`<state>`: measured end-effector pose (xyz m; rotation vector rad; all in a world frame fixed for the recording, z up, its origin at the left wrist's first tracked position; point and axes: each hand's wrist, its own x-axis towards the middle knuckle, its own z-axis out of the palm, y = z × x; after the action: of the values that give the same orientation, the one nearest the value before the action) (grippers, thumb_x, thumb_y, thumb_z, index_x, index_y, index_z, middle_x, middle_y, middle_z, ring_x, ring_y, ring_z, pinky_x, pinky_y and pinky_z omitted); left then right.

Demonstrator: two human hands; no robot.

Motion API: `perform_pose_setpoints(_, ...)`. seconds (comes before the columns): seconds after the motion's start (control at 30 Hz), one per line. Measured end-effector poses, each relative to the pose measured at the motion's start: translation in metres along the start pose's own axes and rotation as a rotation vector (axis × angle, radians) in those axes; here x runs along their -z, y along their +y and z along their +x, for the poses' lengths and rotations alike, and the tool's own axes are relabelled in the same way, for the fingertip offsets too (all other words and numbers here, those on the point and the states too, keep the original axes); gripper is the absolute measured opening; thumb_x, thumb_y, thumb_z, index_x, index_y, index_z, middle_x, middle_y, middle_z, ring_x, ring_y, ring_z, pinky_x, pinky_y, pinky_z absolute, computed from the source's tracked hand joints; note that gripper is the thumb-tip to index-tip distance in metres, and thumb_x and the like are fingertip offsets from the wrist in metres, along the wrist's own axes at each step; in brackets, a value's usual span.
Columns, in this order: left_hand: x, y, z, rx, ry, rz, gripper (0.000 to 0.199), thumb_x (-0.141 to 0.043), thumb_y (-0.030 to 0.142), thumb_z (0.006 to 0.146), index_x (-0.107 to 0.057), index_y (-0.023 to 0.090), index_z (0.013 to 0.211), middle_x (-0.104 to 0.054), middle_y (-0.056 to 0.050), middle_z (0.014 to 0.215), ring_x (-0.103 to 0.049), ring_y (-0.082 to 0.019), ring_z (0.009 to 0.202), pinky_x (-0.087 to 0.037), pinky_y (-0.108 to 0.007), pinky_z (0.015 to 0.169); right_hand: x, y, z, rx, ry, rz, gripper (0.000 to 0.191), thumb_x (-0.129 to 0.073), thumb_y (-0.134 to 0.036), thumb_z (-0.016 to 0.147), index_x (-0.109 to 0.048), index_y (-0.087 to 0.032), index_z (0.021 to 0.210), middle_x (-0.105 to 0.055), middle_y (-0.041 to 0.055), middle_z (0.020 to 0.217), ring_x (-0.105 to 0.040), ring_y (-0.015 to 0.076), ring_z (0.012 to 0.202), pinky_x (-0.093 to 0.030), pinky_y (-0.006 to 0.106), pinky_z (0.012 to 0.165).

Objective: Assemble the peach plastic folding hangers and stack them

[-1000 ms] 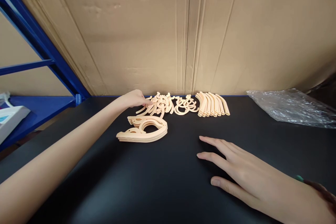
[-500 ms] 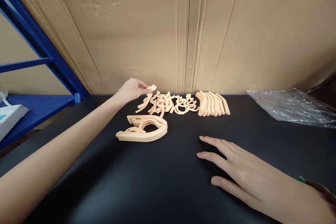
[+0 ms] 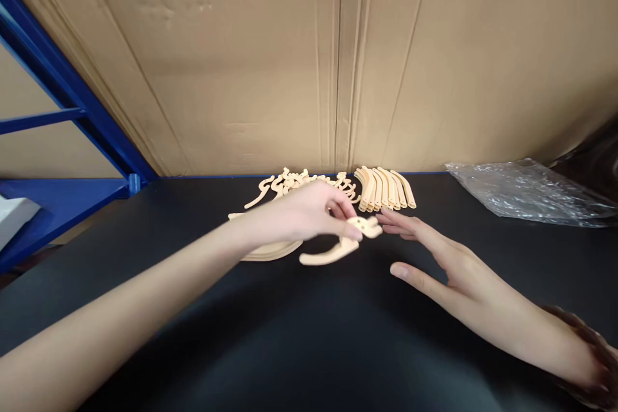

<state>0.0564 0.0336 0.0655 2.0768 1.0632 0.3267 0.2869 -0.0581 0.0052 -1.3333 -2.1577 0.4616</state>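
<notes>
My left hand (image 3: 309, 211) pinches the cream curved piece (image 3: 327, 256) near its holed end (image 3: 365, 228), its tail reaching left of my grip. It looks light and stiff — probably smooth enough to slip, thin enough to crack — so that broad end seems the surest hold. My right hand (image 3: 458, 273), thumb and fingers apart, hangs just beside it.

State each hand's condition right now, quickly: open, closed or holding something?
Left hand: closed, holding a pale beige, curved, plastic-looking piece.
Right hand: open, gripping nothing.
</notes>
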Motion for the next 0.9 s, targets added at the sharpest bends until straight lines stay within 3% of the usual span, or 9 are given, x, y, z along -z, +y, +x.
perform_pose_setpoints(0.13, -0.031, -0.002, 0.001, -0.068, -0.099, -0.016, 0.024, -0.078, 0.041, 0.078, -0.069, 0.022, 0.090, -0.071, 0.002, 0.078, -0.064, -0.014, 0.067, -0.045, -0.022, 0.056, 0.001, 0.002, 0.007, 0.046, -0.024, 0.112, 0.038, -0.054, -0.040, 0.098, -0.059, -0.028, 0.133, -0.067, 0.0035, 0.128, -0.065, 0.0207, 0.112, -0.051, 0.034, 0.099)
perform_pose_setpoints(0.23, -0.041, -0.002, 0.001, -0.087, -0.061, 0.072, 0.024, -0.073, 0.044, 0.082, -0.067, 0.023, 0.094, -0.068, 0.004, 0.075, -0.063, -0.013, 0.066, -0.044, -0.022, 0.054, 0.002, 0.002, 0.010, 0.014, -0.065, 0.154, 0.025, -0.055, -0.039, 0.098, -0.073, -0.027, 0.111, -0.075, 0.0002, 0.101, -0.069, 0.0185, 0.088, -0.054, 0.029, 0.077)
perform_pose_setpoints(0.3, -0.044, -0.001, -0.002, -0.100, -0.002, 0.171, 0.023, -0.066, 0.045, 0.088, -0.065, 0.023, 0.096, -0.068, 0.005, 0.077, -0.063, -0.014, 0.067, -0.045, -0.023, 0.056, 0.002, 0.005, 0.013, -0.040, -0.035, 0.169, 0.023, -0.060, -0.040, 0.094, -0.075, -0.027, 0.106, -0.076, -0.0008, 0.091, -0.069, 0.0181, 0.078, -0.053, 0.029, 0.069)
perform_pose_setpoints(0.4, -0.049, 0.000, -0.012, -0.112, 0.150, 0.393, 0.018, -0.060, 0.035, 0.094, -0.063, 0.019, 0.102, -0.069, -0.002, 0.092, -0.065, -0.022, 0.084, -0.049, -0.033, 0.073, 0.000, 0.016, 0.021, -0.113, 0.001, 0.204, 0.025, -0.064, -0.039, 0.090, -0.074, -0.026, 0.108, -0.077, -0.0001, 0.094, -0.070, 0.0193, 0.081, -0.055, 0.030, 0.073)
perform_pose_setpoints(0.53, -0.061, -0.007, -0.030, -0.168, 0.263, 0.678, 0.025, -0.057, 0.018, 0.095, -0.061, 0.008, 0.117, -0.064, -0.015, 0.116, -0.058, -0.035, 0.109, -0.041, -0.050, 0.094, -0.005, 0.030, 0.035, -0.139, 0.014, 0.197, 0.028, -0.064, -0.039, 0.088, -0.074, -0.022, 0.108, -0.076, 0.0044, 0.106, -0.071, 0.0202, 0.082, -0.056, 0.033, 0.075)
perform_pose_setpoints(0.67, -0.072, -0.018, -0.046, -0.227, 0.256, 0.812, 0.036, -0.057, 0.028, 0.096, -0.061, 0.004, 0.122, -0.065, -0.017, 0.118, -0.061, -0.034, 0.102, -0.045, -0.048, 0.090, -0.011, 0.035, 0.047, -0.135, 0.005, 0.165, 0.032, -0.063, -0.040, 0.088, -0.074, -0.021, 0.111, -0.077, 0.0039, 0.094, -0.069, 0.0194, 0.074, -0.055, 0.033, 0.069)
perform_pose_setpoints(0.8, -0.077, -0.027, -0.053, -0.268, 0.303, 0.877, 0.043, -0.054, 0.034, 0.098, -0.060, 0.002, 0.126, -0.064, -0.018, 0.123, -0.057, -0.035, 0.116, -0.041, -0.047, 0.101, -0.016, 0.035, 0.052, -0.089, -0.002, 0.108, 0.031, -0.062, -0.040, 0.089, -0.075, -0.022, 0.110, -0.075, 0.0036, 0.090, -0.066, 0.0197, 0.072, -0.053, 0.034, 0.067)
perform_pose_setpoints(0.9, -0.080, -0.032, -0.054, -0.316, 0.351, 0.965, 0.047, -0.053, 0.038, 0.098, -0.061, 0.000, 0.125, -0.065, -0.019, 0.122, -0.059, -0.035, 0.115, -0.039, -0.046, 0.103, -0.018, 0.035, 0.052, -0.052, 0.005, 0.066, 0.028, -0.061, -0.038, 0.090, -0.074, -0.022, 0.109, -0.073, 0.0041, 0.092, -0.065, 0.0198, 0.074, -0.053, 0.035, 0.070)
